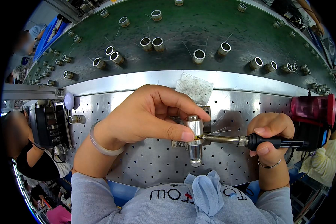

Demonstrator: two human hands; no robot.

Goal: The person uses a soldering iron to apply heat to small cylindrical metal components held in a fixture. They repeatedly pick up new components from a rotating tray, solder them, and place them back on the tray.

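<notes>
My left hand [149,117] grips a shiny metal cylinder [195,128] between thumb and fingers, over the perforated metal worktop. The cylinder is stepped, with a narrow knob on top and a rounded lower end. In my right hand [271,131] is a soldering iron [263,142] with a black handle, held level. Its metal tip meets the cylinder's middle, close to my left thumb. Thin wires [218,131] stick out from the cylinder there. Behind the cylinder, a dark metal block [206,115] is partly hidden by my left hand.
A green conveyor belt [183,30] beyond the worktop carries many metal rings [199,56], several with fine wires. A stained white cloth [195,89] lies at the worktop's far edge. One ring [74,119] sits at left by a black device [44,125]. A red-fronted box [313,109] stands right.
</notes>
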